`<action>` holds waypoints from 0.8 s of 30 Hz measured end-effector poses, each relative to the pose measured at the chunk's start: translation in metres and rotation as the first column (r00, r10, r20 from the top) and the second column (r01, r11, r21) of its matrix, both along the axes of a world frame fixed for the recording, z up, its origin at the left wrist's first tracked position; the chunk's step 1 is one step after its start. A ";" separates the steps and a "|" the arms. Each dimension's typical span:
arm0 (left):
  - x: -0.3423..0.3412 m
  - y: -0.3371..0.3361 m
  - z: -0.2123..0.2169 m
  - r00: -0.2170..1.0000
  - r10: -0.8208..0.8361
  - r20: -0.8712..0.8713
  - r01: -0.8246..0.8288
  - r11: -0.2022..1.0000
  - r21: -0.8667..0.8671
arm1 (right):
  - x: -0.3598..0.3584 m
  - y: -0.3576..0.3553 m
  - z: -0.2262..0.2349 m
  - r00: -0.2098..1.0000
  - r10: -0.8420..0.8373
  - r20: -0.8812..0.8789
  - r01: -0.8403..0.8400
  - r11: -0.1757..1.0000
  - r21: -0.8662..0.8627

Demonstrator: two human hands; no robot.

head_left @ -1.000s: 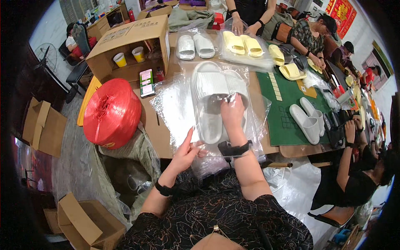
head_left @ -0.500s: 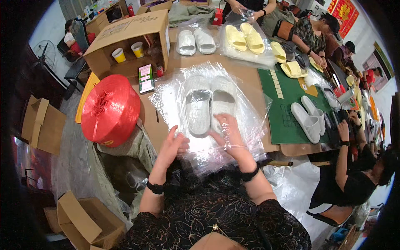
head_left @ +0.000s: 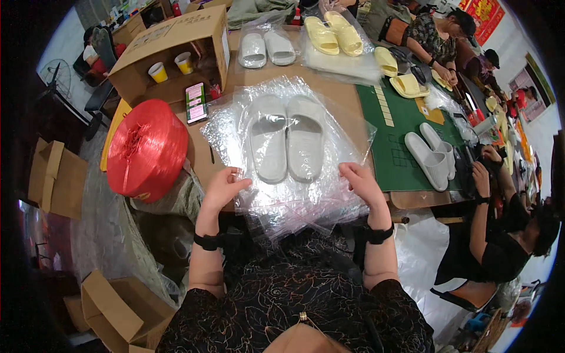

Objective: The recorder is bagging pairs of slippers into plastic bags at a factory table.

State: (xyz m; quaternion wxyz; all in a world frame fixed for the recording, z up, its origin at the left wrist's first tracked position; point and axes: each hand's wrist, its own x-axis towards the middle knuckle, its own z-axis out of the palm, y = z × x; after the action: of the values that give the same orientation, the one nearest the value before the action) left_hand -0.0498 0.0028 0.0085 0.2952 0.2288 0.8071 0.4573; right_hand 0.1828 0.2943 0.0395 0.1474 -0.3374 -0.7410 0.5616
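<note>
A pair of light grey slide sandals (head_left: pixel 269 154) lies side by side, toes away from me, inside a clear plastic bag (head_left: pixel 341 138). Beneath it is a pile of more clear bags (head_left: pixel 294 215) at the table's near edge. My left hand (head_left: pixel 223 187) hovers at the bag's lower left side, thumb and fingers apart. At the lower right side of the bag is my right hand (head_left: pixel 361 181), its fingers curled in at the film's edge. Neither hand touches the sandals.
A red twine roll (head_left: pixel 147 150) stands at the left, beside a cardboard box (head_left: pixel 170 53) with cups and a phone (head_left: pixel 196 103). Bagged grey slides (head_left: pixel 253 50) and yellow slides (head_left: pixel 321 35) lie beyond. Grey slides (head_left: pixel 426 159) rest on a green mat (head_left: pixel 376 153); co-workers sit rightward.
My right hand has left the right sandal and moved outward to the right. My left hand has shifted slightly left. Both sandals now lie evenly side by side. The view has shifted slightly.
</note>
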 end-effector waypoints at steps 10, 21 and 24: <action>-0.005 -0.015 0.009 0.969 -0.095 0.227 0.036 0.967 0.251 | -0.004 0.032 -0.003 0.962 0.273 -0.005 -0.271 0.954 -0.129; 0.005 -0.006 0.041 0.943 -0.031 0.331 -0.051 0.970 0.237 | -0.008 0.028 0.003 0.989 0.113 -0.098 -0.122 0.988 -0.094; 0.005 -0.011 0.024 0.931 -0.085 0.354 0.012 0.979 0.204 | 0.000 0.034 -0.018 0.983 0.164 -0.078 -0.174 0.974 -0.146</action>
State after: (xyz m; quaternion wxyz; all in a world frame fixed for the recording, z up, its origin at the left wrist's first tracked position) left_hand -0.0447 -0.0081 0.0330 0.4253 0.1892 0.6837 0.5620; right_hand 0.1824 0.3279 0.0219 0.0970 -0.2650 -0.7168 0.6377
